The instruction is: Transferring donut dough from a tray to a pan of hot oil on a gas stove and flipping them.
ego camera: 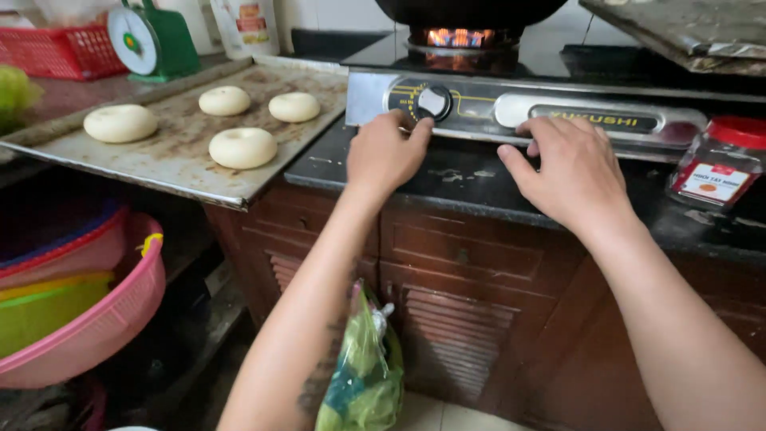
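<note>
While flame burns, left hand point(384, 156) grip pinched on stove knob point(433, 102); right hand point(576, 174) open, resting on stove front point(594, 120).

Two bare forearms are seen, with no sleeves reaching into view. No rings, watch or gloves are worn on the left hand point(384, 156) or the right hand point(576, 174). A dark tattoo is marked on the left forearm. The fingernails are kept short.

soft daylight, mostly sharp; burner flame point(456, 37) glows orange, cupboards dim, wide-angle bending at edges
</note>
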